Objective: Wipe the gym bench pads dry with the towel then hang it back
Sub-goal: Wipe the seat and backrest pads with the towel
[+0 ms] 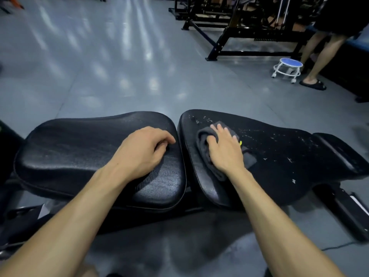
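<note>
Two black bench pads lie side by side in front of me. The left pad looks smooth and free of drops. The right pad carries scattered water droplets across its far and right parts. A dark grey towel, bunched up, lies on the right pad near the gap. My right hand lies flat on the towel with fingers straight, pressing it down. My left hand rests on the left pad's right edge, fingers loosely curled, holding nothing.
Grey shiny floor stretches ahead. A black machine frame stands at the back right. A small white stool with a blue seat and a person's legs are at the right. The bench's base bar juts out low right.
</note>
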The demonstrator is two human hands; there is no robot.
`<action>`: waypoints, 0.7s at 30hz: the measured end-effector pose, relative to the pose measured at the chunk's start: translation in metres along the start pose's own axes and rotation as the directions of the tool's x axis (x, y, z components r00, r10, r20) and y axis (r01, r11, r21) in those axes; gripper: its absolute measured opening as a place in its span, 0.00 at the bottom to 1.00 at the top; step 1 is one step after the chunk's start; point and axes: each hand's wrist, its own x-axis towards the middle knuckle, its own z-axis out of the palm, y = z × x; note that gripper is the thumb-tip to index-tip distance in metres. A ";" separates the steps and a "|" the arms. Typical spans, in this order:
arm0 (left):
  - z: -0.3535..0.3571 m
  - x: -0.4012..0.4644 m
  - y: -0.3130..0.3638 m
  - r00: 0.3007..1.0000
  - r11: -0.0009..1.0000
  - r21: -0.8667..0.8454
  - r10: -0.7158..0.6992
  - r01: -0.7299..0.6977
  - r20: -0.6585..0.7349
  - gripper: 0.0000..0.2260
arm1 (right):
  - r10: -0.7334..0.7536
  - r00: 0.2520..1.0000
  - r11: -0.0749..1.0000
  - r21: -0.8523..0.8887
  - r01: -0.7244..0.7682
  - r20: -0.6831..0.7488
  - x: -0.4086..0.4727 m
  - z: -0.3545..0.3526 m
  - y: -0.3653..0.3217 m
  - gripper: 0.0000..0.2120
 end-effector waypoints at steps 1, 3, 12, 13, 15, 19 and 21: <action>-0.001 -0.001 -0.001 1.000 1.000 0.005 -0.008 0.008 -0.004 0.12 | 0.006 1.000 0.999 -0.040 -0.006 0.001 0.004 0.004 -0.005 0.27; -0.002 0.000 -0.004 1.000 1.000 0.022 -0.015 0.015 -0.006 0.12 | -0.119 0.992 0.989 -0.087 0.121 0.033 -0.020 0.006 -0.014 0.29; 0.003 0.011 -0.008 0.999 0.997 0.074 -0.018 0.015 0.038 0.13 | -0.020 1.000 1.000 0.018 0.020 -0.009 -0.001 -0.023 0.062 0.27; 0.003 0.011 -0.008 0.999 0.997 0.078 -0.016 0.013 0.041 0.13 | 0.086 0.996 0.996 -0.011 -0.086 -0.020 0.016 -0.021 0.061 0.26; 0.002 0.011 -0.010 0.999 0.996 0.083 -0.018 0.015 0.041 0.13 | 0.156 0.988 0.981 -0.113 -0.156 -0.009 0.032 -0.011 0.046 0.28; 0.003 0.016 -0.010 0.999 0.995 0.100 -0.030 0.026 0.036 0.13 | -0.176 0.982 0.977 -0.107 0.184 0.074 -0.011 0.002 0.009 0.38; 0.004 0.018 -0.010 0.999 0.995 0.102 -0.024 0.021 0.033 0.13 | -0.269 0.954 0.961 -0.033 0.275 0.134 -0.029 -0.003 0.013 0.37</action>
